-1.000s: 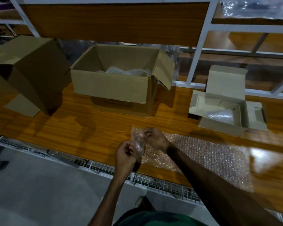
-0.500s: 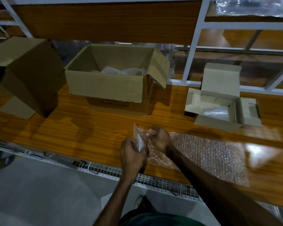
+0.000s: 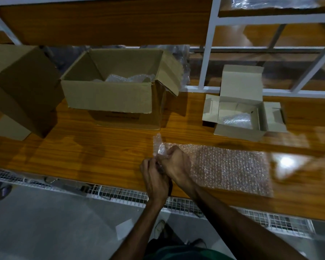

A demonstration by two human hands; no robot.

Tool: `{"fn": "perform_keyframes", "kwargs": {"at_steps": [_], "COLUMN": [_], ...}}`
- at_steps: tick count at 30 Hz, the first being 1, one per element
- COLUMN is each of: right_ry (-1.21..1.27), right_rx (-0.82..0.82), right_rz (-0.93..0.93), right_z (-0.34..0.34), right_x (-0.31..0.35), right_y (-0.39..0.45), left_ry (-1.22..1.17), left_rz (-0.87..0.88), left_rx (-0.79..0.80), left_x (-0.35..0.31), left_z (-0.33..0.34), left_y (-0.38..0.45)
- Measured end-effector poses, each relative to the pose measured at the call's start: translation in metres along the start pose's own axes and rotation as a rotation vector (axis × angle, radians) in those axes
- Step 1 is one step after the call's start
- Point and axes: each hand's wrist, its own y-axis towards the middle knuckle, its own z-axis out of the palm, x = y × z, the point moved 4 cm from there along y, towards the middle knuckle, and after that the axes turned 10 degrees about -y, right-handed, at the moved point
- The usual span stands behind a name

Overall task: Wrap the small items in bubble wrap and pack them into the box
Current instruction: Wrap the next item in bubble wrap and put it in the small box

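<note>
Both hands meet at the near edge of the wooden table. My left hand and my right hand grip a small piece of bubble wrap bunched between them; whatever is inside is hidden. A flat sheet of bubble wrap lies on the table just right of my hands. A large open cardboard box with bubble wrap inside stands at the back centre. A small open white carton holding a wrapped bundle sits at the right.
A second brown cardboard box stands tilted at the left. A white metal shelf frame rises behind the boxes. A wire mesh tray runs under the table's near edge, with grey floor below.
My hands have drawn closer together and the bunched bubble wrap now sticks up above them. The view has shifted slightly so the boxes sit a little further left.
</note>
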Motion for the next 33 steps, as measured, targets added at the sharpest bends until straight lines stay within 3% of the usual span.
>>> {"fn": "perform_keyframes", "kwargs": {"at_steps": [3, 9, 14, 20, 28, 33], "right_ry": [-0.003, 0.048, 0.064, 0.133, 0.110, 0.116], "right_rx": [-0.040, 0.027, 0.002, 0.076, -0.082, -0.088], "right_rz": [0.027, 0.013, 0.018, 0.088, 0.162, 0.219], "right_z": [0.004, 0.006, -0.004, -0.013, -0.022, -0.027], "right_x": [-0.008, -0.034, -0.052, -0.054, -0.042, -0.058], "right_y": [0.004, 0.013, 0.013, 0.010, -0.008, -0.006], "left_ry": [-0.054, -0.301, -0.192, -0.094, -0.046, -0.225], "left_rz": [0.009, -0.158, -0.295, -0.297, -0.170, -0.177], "left_rx": [-0.017, 0.051, 0.141, 0.245, 0.251, 0.341], "left_x": [-0.005, -0.002, 0.003, -0.003, -0.016, -0.010], "left_z": [0.000, -0.021, -0.017, -0.009, 0.009, 0.004], "left_y": [-0.006, -0.005, 0.013, 0.014, -0.001, 0.008]}}
